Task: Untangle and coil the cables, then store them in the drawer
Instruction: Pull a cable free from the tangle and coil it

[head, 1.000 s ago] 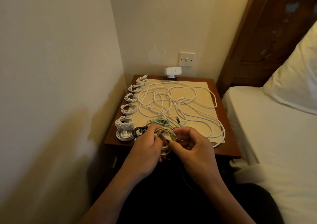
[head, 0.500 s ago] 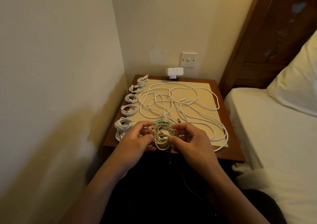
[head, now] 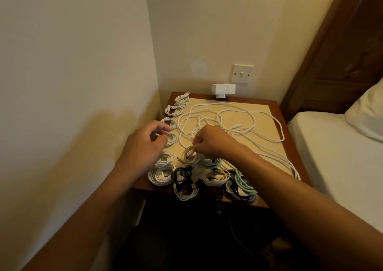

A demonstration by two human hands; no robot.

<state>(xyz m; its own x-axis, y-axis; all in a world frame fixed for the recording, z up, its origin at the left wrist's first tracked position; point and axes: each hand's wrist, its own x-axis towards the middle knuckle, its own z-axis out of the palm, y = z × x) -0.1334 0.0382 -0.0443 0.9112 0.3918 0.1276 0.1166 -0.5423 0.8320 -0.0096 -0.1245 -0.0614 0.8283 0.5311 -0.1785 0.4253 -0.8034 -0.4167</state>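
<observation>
My right hand point(head: 209, 140) pinches the top of a coiled beige cable point(head: 189, 156) that rests on the mat of the bedside table point(head: 277, 109). My left hand point(head: 145, 144) hovers beside it over the left column of coiled white cables point(head: 176, 110), fingers loosely curled and holding nothing. A long tangled white cable point(head: 238, 115) sprawls over the mat behind both hands. Along the table's front edge lie several more coils: white point(head: 160, 175), black point(head: 180, 175) and mint green point(head: 243, 184).
A white adapter point(head: 223, 89) stands at the back edge under a wall switch point(head: 242, 73). A wall runs close along the left. A bed point(head: 342, 156) with a pillow and wooden headboard flanks the table on the right.
Both hands held the beige coil in front of the table. Now the coil is down on the mat, my left hand has let go and moved left, and the view has shifted forward.
</observation>
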